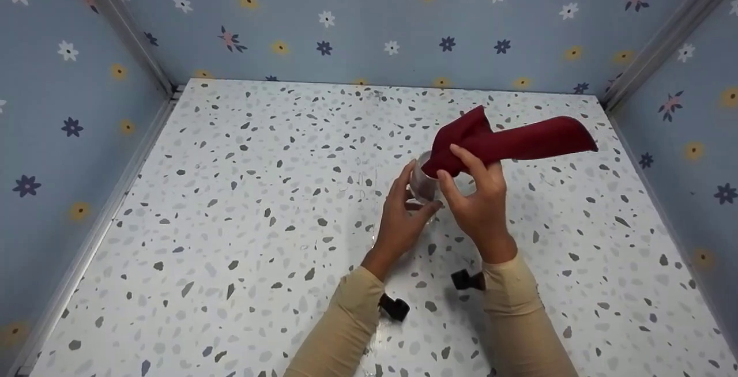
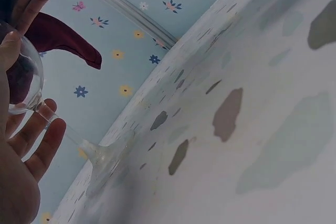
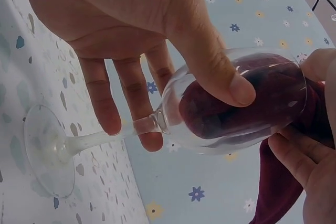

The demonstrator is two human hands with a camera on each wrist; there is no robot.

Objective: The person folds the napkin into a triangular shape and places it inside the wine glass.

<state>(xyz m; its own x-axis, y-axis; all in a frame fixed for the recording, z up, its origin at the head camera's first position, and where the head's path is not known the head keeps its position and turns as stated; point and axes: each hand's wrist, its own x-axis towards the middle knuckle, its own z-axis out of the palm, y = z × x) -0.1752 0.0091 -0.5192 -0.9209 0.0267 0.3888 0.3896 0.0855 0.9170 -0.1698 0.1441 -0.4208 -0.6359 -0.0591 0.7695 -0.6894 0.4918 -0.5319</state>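
Note:
My left hand (image 1: 399,222) holds a clear wine glass (image 1: 422,189), its thumb lying along the bowl and its fingers behind the bowl and stem. The stem and round foot of the glass (image 3: 71,145) show in the right wrist view, tilted toward the table; whether the foot touches the surface I cannot tell. A dark red cloth (image 1: 536,139) is pushed into the bowl through the rim, with its long loose end sticking out to the right. At the rim, my right hand (image 1: 481,204) pinches the cloth between thumb and fingers.
Under the hands is a white table (image 1: 259,164) with grey speckles. Blue flowered panels (image 1: 357,19) stand along its back and both sides, joined by metal corner posts (image 1: 124,25). Small black wrist mounts (image 1: 395,308) stick out from beige sleeves (image 1: 340,325).

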